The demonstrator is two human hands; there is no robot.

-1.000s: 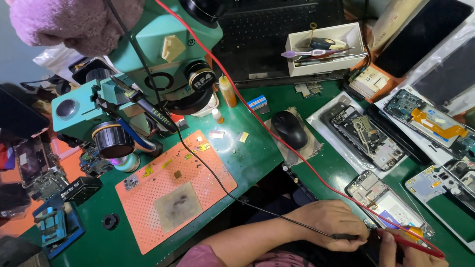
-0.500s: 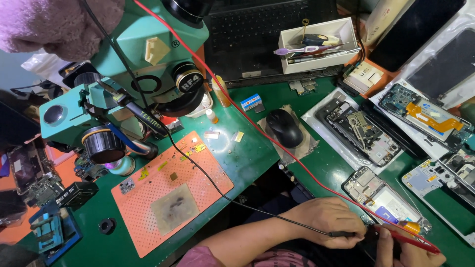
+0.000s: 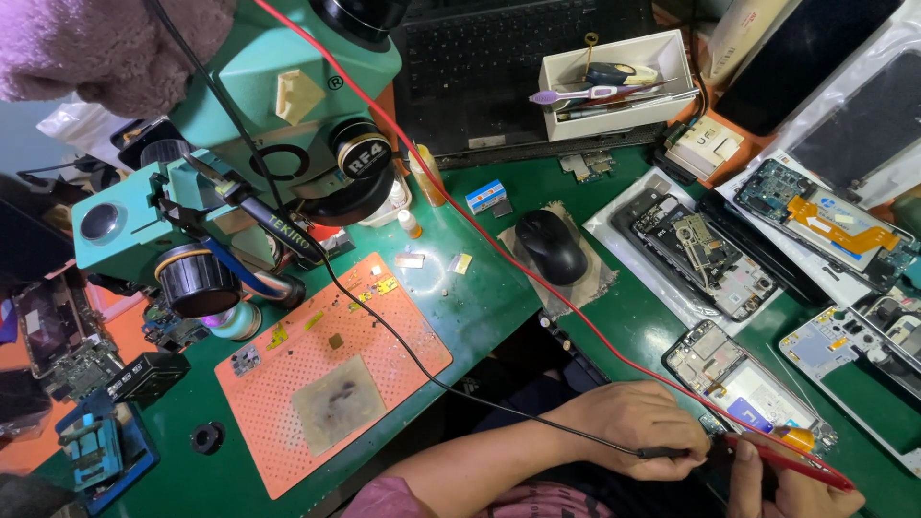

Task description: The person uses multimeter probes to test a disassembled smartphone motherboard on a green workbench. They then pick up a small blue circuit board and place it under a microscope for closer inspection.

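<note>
While the left hand [image 3: 638,427] closes around a black probe [image 3: 672,453], the right hand [image 3: 801,489] grips a red probe [image 3: 791,463], and both tips meet just below the opened phone [image 3: 743,384] that lies at the near right corner of the green mat [image 3: 480,317]. The phone's back is off and its board and pale battery show. A black lead [image 3: 384,331] runs from the left hand's probe away from the phone, across the orange pad [image 3: 326,374], and up past the teal microscope [image 3: 240,163]. A red lead [image 3: 537,278] runs from the right hand's probe past the phone's left side, close by the black mouse [image 3: 552,245], toward the far left. Beyond the phone, farther from the person, lies a second stripped phone [image 3: 705,249] on a clear sheet, and more open phones sit to the right of it. A white tray [image 3: 614,86] of tools stands well beyond the phone, beside a laptop [image 3: 499,67].
</note>
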